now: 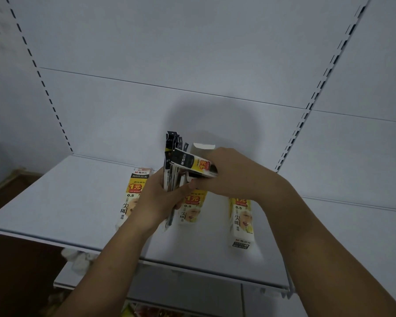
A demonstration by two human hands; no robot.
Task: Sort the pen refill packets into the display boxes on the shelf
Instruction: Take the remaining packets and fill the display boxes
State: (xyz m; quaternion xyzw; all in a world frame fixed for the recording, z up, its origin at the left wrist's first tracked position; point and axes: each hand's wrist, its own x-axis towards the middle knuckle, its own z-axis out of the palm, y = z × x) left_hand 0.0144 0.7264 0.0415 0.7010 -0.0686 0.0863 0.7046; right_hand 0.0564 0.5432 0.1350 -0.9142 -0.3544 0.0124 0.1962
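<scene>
Both hands are raised over a white shelf (55, 202), close together, fingertips nearly meeting.

Left hand (156, 202): fingers curled round a bundle of dark refill packets (171, 156). The bundle stands roughly upright, with its tops fanned out above the hand and its lower ends poking out below the palm.

Right hand (233, 175): grips a black, yellow and white display box (193, 165), held tilted on its side just right of the bundle and touching it. A white flap (202, 147) stands open behind the box.

Below the hands, three more boxes lie flat on the shelf, printed faces up:
- left box (134, 191), partly under the left hand
- middle box (192, 207), under the gap between the two hands
- right box (241, 220), beneath the right wrist and apart from the others

A pale back panel (146, 99) rises beyond the hands.
</scene>
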